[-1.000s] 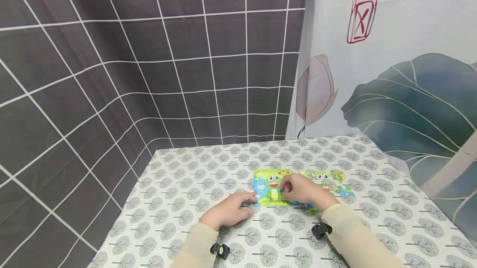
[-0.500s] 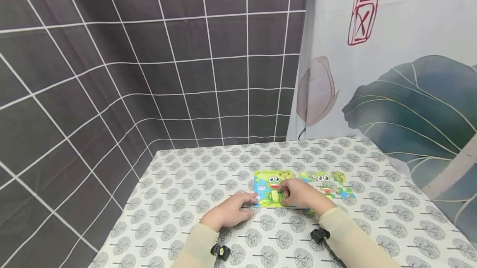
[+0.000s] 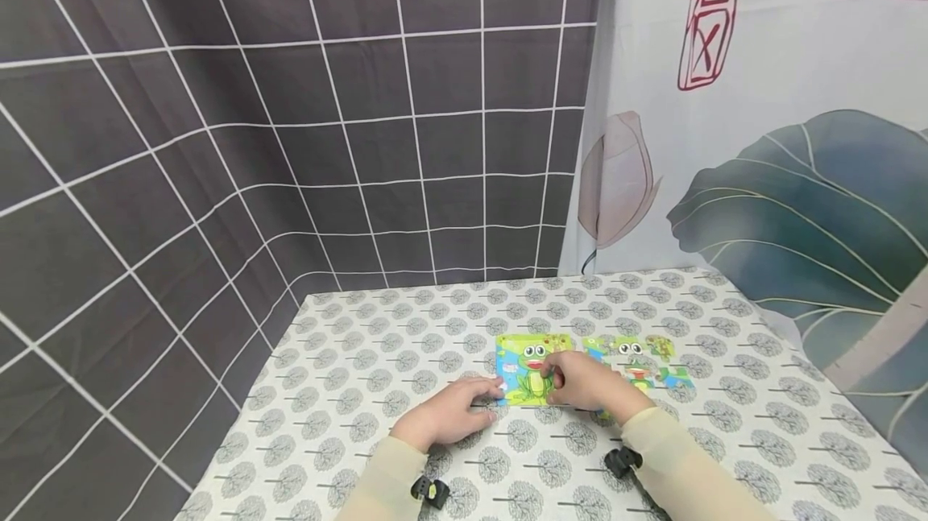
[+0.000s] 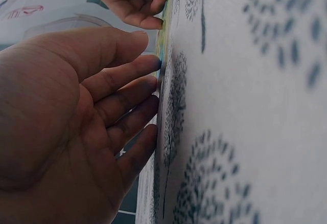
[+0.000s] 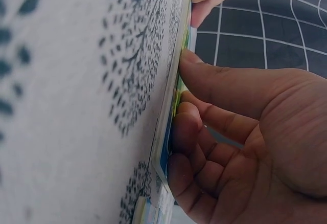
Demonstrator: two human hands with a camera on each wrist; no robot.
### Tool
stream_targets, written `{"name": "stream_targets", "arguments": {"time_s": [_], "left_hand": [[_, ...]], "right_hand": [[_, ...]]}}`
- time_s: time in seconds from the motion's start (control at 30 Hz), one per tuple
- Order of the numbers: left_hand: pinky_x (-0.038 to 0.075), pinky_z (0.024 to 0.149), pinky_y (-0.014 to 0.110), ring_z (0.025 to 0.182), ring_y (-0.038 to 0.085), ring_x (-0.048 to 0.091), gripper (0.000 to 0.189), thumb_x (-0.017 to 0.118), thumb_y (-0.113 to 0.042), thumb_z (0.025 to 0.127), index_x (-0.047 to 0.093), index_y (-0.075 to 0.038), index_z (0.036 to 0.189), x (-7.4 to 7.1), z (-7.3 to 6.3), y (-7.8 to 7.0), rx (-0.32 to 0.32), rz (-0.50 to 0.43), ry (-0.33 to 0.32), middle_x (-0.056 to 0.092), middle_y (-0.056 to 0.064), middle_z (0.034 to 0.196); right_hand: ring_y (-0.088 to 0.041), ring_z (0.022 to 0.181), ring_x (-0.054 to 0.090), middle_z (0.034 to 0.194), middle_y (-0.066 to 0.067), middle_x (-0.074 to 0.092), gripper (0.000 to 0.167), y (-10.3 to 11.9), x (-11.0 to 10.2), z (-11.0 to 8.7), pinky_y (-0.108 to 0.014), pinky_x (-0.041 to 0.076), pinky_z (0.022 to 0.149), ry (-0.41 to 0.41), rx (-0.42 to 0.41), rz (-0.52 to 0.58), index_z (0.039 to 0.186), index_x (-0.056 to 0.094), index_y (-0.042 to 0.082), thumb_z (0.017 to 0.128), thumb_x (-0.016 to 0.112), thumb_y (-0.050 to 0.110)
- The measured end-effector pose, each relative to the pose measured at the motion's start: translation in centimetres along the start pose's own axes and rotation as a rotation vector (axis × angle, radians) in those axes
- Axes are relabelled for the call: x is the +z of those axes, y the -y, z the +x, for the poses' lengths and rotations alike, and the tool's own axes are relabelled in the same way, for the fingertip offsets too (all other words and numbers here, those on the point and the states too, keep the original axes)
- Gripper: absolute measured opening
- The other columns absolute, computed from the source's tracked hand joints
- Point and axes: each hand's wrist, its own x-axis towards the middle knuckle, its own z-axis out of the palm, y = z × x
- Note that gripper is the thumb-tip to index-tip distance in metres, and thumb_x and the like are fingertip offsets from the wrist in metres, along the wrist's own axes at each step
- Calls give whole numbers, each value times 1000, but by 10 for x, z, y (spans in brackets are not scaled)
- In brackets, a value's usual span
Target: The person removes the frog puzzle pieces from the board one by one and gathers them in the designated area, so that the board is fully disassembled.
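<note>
A frog jigsaw puzzle [image 3: 535, 376] lies flat on the table, showing green frog, blue and yellow patches. My left hand [image 3: 453, 412] rests at its left edge, fingers fairly straight, fingertips touching its margin; in the left wrist view the left palm [image 4: 66, 111] holds nothing. On the puzzle's right part, my right hand [image 3: 586, 380] has curled fingers, thumb and index tips down on the surface. In the right wrist view these fingers [image 5: 191, 132] pinch a yellow-green puzzle piece [image 5: 179, 88] low at the board, mostly hidden. The hand also covers the puzzle's right side.
Loose frog pieces lie to the right: an eyes piece [image 3: 629, 350], a mouth piece [image 3: 640, 377], a green-brown piece [image 3: 660, 346] and a blue-green piece [image 3: 677, 377]. A tree-print cloth [image 3: 377, 376] covers the table. A dark grid curtain [image 3: 370, 142] hangs behind.
My right hand has shifted slightly left over the puzzle, uncovering more of the loose pieces beside it. The left hand stays in place at the left edge.
</note>
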Motion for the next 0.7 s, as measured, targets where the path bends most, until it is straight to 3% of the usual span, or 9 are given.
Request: {"name": "stream_targets", "arguments": {"time_s": [0.7], "left_hand": [[32,125,43,149,18,41,32,68,-28,100,69,-21,131,1,0,0,7,17,-3,48,-9,160]], "right_hand": [[-16,67,50,77,1,56,33,3,2,-1,-34,45,63,4,41,-33,107,68,18,82,89,13]]}}
